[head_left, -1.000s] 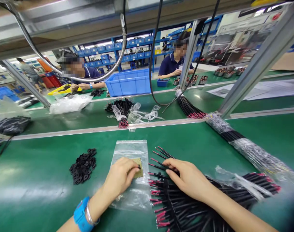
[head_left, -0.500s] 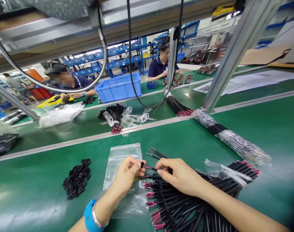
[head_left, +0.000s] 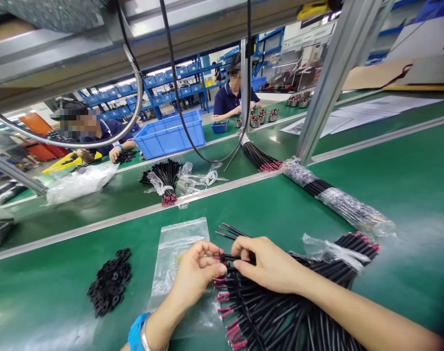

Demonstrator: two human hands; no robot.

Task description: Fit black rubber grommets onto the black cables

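Your left hand, almost closed, pinches a small black piece on a wire | your right hand, almost closed, pinches that wire, 3 o'clock | black pile: table, 9 o'clock

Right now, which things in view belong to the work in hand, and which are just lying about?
Likely in the work:
left hand, at a small black piece
right hand, pinching a black wire
loose wires
black pieces pile

Seemingly lying about:
large blue bin
crumpled white bag
wrapped bundle
paper sheets
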